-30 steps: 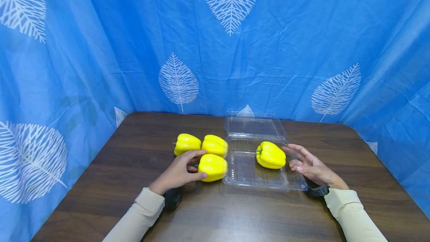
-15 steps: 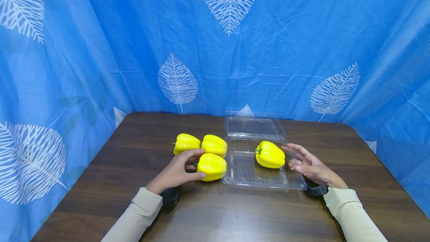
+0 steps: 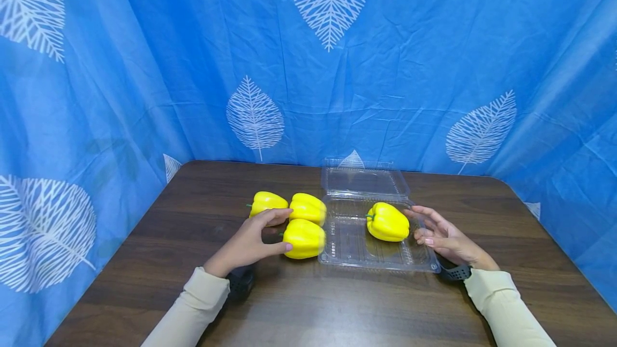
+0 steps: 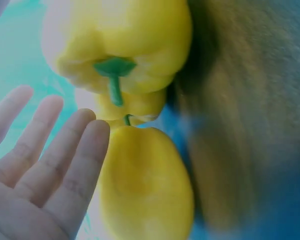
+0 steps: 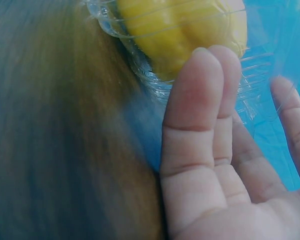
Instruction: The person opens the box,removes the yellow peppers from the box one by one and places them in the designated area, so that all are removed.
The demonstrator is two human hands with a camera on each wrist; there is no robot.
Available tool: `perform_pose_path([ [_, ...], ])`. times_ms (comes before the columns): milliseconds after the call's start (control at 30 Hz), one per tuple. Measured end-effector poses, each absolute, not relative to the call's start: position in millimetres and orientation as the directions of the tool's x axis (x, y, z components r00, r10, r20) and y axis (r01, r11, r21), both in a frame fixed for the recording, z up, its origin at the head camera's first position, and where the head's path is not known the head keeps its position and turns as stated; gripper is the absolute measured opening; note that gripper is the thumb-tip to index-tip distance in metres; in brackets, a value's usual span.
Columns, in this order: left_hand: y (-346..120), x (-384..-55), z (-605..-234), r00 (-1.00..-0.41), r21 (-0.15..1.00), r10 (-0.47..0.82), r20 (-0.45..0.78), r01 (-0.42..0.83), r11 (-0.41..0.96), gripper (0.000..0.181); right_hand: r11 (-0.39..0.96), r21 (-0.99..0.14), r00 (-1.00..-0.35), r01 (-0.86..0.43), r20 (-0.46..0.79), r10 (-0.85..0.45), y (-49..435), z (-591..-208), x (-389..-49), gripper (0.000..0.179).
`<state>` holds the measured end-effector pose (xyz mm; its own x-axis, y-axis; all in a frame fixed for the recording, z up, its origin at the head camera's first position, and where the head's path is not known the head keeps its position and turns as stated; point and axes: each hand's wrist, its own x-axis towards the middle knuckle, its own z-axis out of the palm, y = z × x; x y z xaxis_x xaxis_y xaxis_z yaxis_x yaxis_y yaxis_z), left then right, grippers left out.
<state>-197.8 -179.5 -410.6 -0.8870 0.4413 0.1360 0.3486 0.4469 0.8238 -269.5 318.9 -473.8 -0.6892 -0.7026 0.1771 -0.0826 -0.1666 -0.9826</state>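
Three yellow bell peppers stand together left of a clear plastic clamshell box [image 3: 344,257]: a near one [image 3: 305,240], a back left one [image 3: 266,202] and a back right one [image 3: 308,208]. Behind the near pepper's stem end, my left hand [image 3: 246,242] is spread, thumb tip close to its side. The left wrist view shows straight fingers [image 4: 72,155] beside peppers, gripping none. A fourth bell pepper [image 3: 388,222] lies inside the box. At the box's right wall is my right hand [image 3: 448,240], its fingers [image 5: 192,95] extended; whether they touch the plastic is unclear.
The box's lid [image 3: 363,181] is folded back toward the blue leaf-patterned curtain [image 3: 409,68]. Both stand on or behind a dark brown wooden table [image 3: 366,315]. A black band [image 3: 455,273] circles the right wrist, and a dark device [image 3: 241,281] sits under the left.
My left hand has drawn back slightly to the left, away from the near pepper, its fingers spreading wider. The right hand, box and peppers have stayed nearly the same.
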Motion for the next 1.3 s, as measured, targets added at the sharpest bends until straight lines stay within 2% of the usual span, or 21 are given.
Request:
perform_pose_path([
  [233, -174.8, -196.1, -402.6, -0.878, 0.789, 0.446, 0.172, 0.394, 0.472, 0.067, -0.166, -0.983, -0.692, -0.080, 0.175, -0.700, 319.5, -473.0, -269.4, 0.067],
  [1100, -130.1, -206.1, -372.4, -0.815, 0.837, 0.534, 0.225, 0.443, 0.323, 0.058, -0.216, -0.973, -0.666, -0.079, 0.213, -0.714, 319.6, -476.3, -270.9, 0.069],
  [1300, -117.5, -211.5, -367.7, -0.787, 0.830, 0.555, 0.270, 0.482, 0.280, 0.055, -0.216, -0.973, -0.664, -0.079, 0.213, -0.717, 320.1, -476.6, -271.8, 0.068],
])
